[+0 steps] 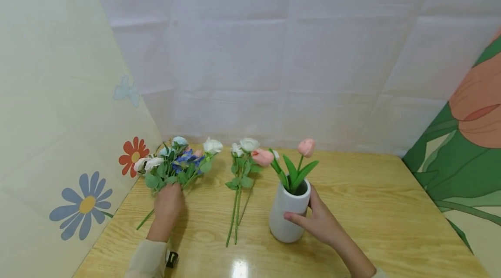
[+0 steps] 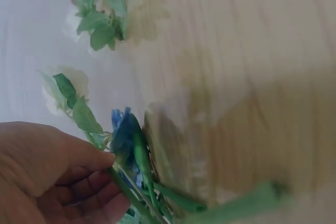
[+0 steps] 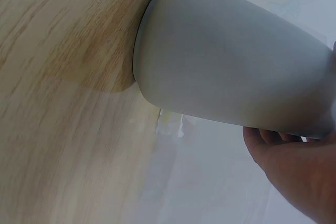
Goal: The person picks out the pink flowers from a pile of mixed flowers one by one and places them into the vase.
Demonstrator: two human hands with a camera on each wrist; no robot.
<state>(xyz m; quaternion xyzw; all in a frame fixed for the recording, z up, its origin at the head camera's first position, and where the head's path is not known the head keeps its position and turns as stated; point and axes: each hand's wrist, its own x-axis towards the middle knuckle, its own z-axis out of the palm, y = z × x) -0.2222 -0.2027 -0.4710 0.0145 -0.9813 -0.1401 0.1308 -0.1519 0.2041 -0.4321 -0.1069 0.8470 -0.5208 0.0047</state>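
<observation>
My right hand point(image 1: 322, 221) grips a white vase point(image 1: 283, 219) around its side, thumb across the front. The vase stands upright on the table, and pink tulips point(image 1: 306, 148) with green leaves rise from its mouth. In the right wrist view the vase point(image 3: 220, 56) fills much of the picture, fingers around its upper part. At the left, my left hand point(image 1: 169, 204) is at a bunch of mixed artificial flowers point(image 1: 185, 160). The left wrist view shows the left hand point(image 2: 58, 171) with thumb and finger pinching the green stem of a white rose point(image 2: 65, 90).
White roses point(image 1: 249, 144) on long green stems lie between the bunch and the vase. The wooden table point(image 1: 391, 221) meets a pale creased cloth point(image 1: 250, 73) at the back. Printed flower panels stand at left and right.
</observation>
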